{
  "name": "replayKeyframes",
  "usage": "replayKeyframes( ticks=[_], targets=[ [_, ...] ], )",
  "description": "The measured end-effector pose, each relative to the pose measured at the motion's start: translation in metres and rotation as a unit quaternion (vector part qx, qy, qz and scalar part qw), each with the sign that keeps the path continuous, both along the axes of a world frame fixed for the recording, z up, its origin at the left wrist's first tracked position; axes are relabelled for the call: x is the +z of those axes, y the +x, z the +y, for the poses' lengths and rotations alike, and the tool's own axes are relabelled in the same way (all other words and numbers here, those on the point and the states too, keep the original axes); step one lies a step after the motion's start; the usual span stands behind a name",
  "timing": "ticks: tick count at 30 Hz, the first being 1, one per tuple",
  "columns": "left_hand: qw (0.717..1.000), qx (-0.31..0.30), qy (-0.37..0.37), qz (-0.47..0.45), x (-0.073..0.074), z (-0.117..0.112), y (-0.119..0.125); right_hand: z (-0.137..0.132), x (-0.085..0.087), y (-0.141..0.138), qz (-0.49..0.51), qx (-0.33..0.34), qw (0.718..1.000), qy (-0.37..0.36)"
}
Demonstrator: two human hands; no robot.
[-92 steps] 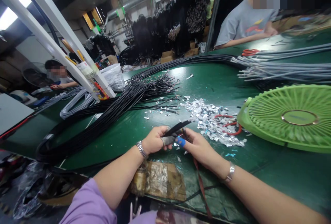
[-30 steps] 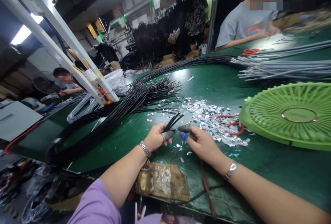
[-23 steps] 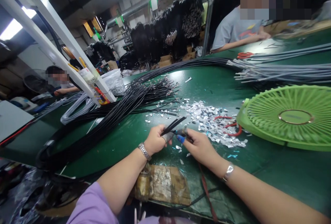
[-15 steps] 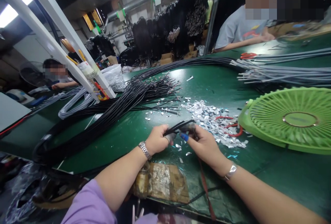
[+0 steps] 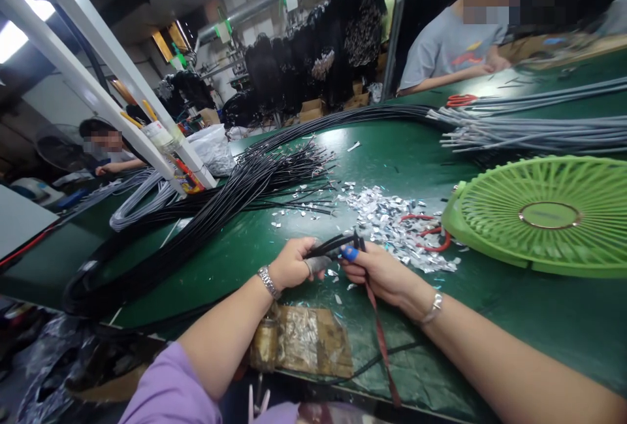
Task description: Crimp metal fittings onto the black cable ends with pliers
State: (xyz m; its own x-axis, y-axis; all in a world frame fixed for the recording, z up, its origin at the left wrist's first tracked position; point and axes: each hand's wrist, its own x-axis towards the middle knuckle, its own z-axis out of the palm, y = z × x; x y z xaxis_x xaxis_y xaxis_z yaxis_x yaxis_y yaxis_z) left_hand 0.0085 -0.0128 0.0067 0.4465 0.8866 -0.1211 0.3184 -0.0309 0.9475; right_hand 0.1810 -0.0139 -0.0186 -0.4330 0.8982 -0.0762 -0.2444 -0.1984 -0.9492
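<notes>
My left hand (image 5: 292,266) is closed around a few black cables (image 5: 329,245), its thumb covered in grey tape. Facing it, my right hand (image 5: 385,272) pinches the same cables near their ends; blue tape wraps its thumb. The ends bend upward at the right fingers, and details between the hands are too small to make out. A reddish strap (image 5: 379,345) hangs below my right hand. Beyond my hands lies a heap of silvery scraps (image 5: 377,212), with a red-handled tool (image 5: 443,239) partly in it.
A large bundle of black cables (image 5: 235,195) curves along the left. Grey cables (image 5: 533,131) and red-handled scissors (image 5: 460,100) lie at the back right, behind a green fan (image 5: 539,215). A taped cardboard piece (image 5: 313,342) sits at the front edge. Two people work across the table.
My right hand has shifted slightly and its fingers have curled in more. The cable ends now bend upward at its grip. The view has moved a little.
</notes>
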Motion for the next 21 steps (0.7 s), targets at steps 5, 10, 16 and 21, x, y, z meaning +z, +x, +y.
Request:
replayKeyframes(
  ticks=[5, 10, 16, 21],
  targets=[
    [0.998, 0.060, -0.008, 0.004, -0.001, 0.002, 0.001, 0.005, 0.001, 0.002, 0.002, -0.096, 0.995, -0.002],
    [0.989, 0.085, 0.092, 0.076, -0.002, 0.000, 0.002, 0.005, 0.003, 0.011, -0.214, -0.183, 0.936, 0.211],
    [0.987, 0.073, 0.117, 0.088, -0.001, -0.001, 0.001, 0.001, -0.003, 0.006, -0.279, -0.165, 0.904, 0.279],
    [0.998, 0.063, -0.002, 0.012, -0.003, 0.001, 0.002, 0.003, -0.005, 0.005, -0.270, -0.131, 0.911, 0.283]
  ],
)
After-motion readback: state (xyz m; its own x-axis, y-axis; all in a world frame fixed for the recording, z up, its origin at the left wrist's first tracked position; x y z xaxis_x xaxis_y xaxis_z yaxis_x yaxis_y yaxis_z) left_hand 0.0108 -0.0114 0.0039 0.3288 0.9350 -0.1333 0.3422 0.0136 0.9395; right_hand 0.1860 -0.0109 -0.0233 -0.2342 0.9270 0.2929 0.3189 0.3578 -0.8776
